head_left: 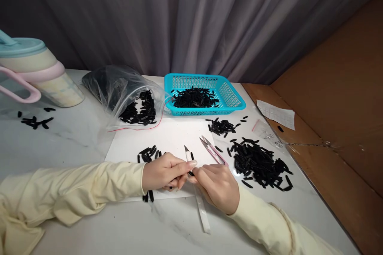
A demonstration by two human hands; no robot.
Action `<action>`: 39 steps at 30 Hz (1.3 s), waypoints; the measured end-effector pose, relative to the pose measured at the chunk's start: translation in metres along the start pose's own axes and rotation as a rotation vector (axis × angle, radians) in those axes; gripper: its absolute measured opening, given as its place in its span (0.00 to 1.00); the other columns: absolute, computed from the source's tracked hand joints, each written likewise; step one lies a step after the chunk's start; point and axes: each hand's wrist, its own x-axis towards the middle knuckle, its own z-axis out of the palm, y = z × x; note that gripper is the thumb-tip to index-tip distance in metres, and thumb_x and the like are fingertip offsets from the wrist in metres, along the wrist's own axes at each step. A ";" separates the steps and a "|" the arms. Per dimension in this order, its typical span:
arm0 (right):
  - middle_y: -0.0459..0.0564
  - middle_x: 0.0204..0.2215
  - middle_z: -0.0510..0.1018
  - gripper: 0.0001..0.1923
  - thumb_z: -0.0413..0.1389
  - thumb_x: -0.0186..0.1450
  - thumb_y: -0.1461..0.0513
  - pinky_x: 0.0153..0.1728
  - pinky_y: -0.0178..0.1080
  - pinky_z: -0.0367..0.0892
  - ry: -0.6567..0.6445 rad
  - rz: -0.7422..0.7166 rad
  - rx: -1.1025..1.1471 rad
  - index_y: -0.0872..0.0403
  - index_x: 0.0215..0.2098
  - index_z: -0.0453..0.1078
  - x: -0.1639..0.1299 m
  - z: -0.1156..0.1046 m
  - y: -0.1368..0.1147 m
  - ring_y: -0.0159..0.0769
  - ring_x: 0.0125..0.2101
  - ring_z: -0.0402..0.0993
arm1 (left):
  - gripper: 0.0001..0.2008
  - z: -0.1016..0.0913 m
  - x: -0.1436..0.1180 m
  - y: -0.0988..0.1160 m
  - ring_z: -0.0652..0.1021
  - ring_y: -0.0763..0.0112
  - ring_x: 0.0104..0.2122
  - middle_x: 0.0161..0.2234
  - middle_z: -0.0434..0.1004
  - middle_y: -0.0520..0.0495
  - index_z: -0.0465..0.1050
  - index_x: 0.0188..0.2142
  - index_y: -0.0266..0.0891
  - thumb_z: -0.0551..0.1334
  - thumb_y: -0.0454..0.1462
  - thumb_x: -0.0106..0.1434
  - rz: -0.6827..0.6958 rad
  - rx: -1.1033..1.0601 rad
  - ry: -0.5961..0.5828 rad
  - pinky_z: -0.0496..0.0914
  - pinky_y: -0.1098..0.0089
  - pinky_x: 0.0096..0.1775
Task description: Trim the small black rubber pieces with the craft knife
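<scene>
Bright, even light falls from above onto the glossy white marble-patterned desk (74, 143), and the white sheet of paper (173, 137) at its centre glows almost blown out. Soft, short shadows sit under the cream-sleeved arms, while the grey pleated curtain (191, 20) behind goes dim. Focus is sharp in the middle, with wide-angle stretching bending the left and right edges.
</scene>
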 end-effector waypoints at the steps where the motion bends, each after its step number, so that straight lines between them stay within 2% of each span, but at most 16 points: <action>1: 0.42 0.11 0.62 0.21 0.39 0.71 0.63 0.16 0.35 0.46 0.006 -0.007 0.003 0.57 0.22 0.61 0.000 0.000 0.000 0.28 0.13 0.53 | 0.28 0.000 0.000 0.000 0.52 0.84 0.09 0.08 0.48 0.60 0.60 0.14 0.36 0.51 0.55 0.59 0.005 0.014 -0.001 0.48 0.76 0.13; 5: 0.40 0.11 0.61 0.19 0.44 0.70 0.58 0.16 0.35 0.47 0.016 0.003 0.010 0.60 0.27 0.66 0.001 -0.002 0.000 0.27 0.13 0.53 | 0.30 -0.002 0.001 -0.001 0.54 0.83 0.09 0.07 0.51 0.57 0.61 0.12 0.35 0.49 0.52 0.62 0.045 0.104 0.019 0.50 0.75 0.15; 9: 0.39 0.11 0.62 0.14 0.46 0.69 0.60 0.16 0.34 0.49 0.011 0.024 0.020 0.62 0.34 0.68 0.000 -0.002 0.000 0.27 0.13 0.54 | 0.30 -0.003 0.003 -0.002 0.54 0.82 0.08 0.06 0.49 0.57 0.61 0.10 0.36 0.48 0.51 0.63 0.044 0.112 0.024 0.51 0.74 0.15; 20: 0.41 0.11 0.63 0.14 0.47 0.68 0.65 0.16 0.34 0.48 -0.023 -0.001 0.023 0.60 0.26 0.67 0.002 -0.003 0.001 0.27 0.13 0.54 | 0.31 -0.004 -0.001 -0.002 0.55 0.82 0.09 0.06 0.50 0.56 0.62 0.09 0.35 0.48 0.49 0.64 0.045 0.104 -0.002 0.53 0.75 0.16; 26: 0.41 0.12 0.63 0.16 0.44 0.70 0.63 0.16 0.34 0.48 -0.009 0.010 0.041 0.61 0.29 0.67 0.001 -0.001 0.003 0.27 0.14 0.54 | 0.31 -0.005 0.001 -0.001 0.55 0.82 0.09 0.05 0.51 0.55 0.62 0.09 0.36 0.49 0.48 0.63 0.030 0.086 -0.006 0.53 0.74 0.16; 33: 0.41 0.12 0.63 0.15 0.41 0.70 0.65 0.16 0.35 0.49 -0.038 0.026 0.066 0.62 0.34 0.67 -0.001 -0.001 0.002 0.28 0.13 0.55 | 0.30 -0.004 0.001 0.002 0.54 0.82 0.08 0.05 0.50 0.55 0.61 0.08 0.36 0.49 0.47 0.63 -0.004 0.045 0.000 0.52 0.74 0.15; 39: 0.41 0.12 0.62 0.17 0.39 0.70 0.67 0.16 0.34 0.48 -0.017 0.020 0.049 0.61 0.31 0.67 0.000 -0.003 0.002 0.28 0.13 0.53 | 0.30 -0.004 0.002 0.001 0.54 0.82 0.09 0.06 0.50 0.55 0.61 0.09 0.35 0.48 0.48 0.63 -0.005 0.053 -0.019 0.52 0.74 0.15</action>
